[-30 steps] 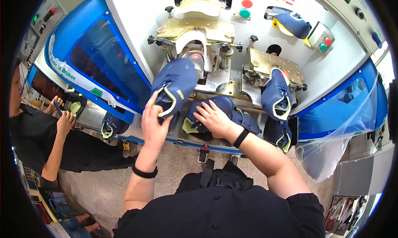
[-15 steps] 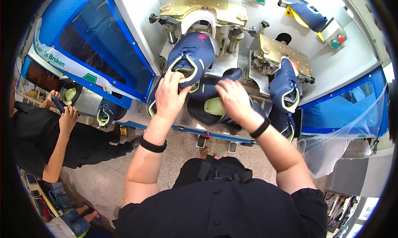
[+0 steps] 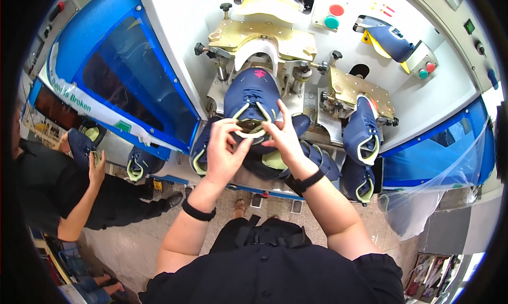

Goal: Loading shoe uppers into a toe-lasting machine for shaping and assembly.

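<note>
Between my hands is a navy shoe upper (image 3: 253, 92) with pale green lining and a small red mark on its toe. Its toe points away from me, close to the white curved pad (image 3: 257, 52) of a brass-coloured press (image 3: 264, 35). My left hand (image 3: 224, 151) pinches the heel collar from the left, thumb and fingertips on the edge. At the collar's right side, my right hand (image 3: 286, 145) holds on too, with its fingers along the heel. Part of the opening is covered by my fingertips. Below the hands, more navy uppers (image 3: 320, 158) lie in a pile.
Another navy upper (image 3: 361, 132) sits at a second brass press (image 3: 360, 92) on the right. Red and green buttons (image 3: 331, 21) are on the back wall. A blue windowed panel (image 3: 127, 73) flanks the left. Beyond it, a co-worker's hand (image 3: 96, 169) holds a navy upper (image 3: 81, 148).
My right hand has come left from above the pile onto the shoe upper's collar. The upper now points straighter ahead and sits lower, nearer to me. The view has shifted somewhat.
</note>
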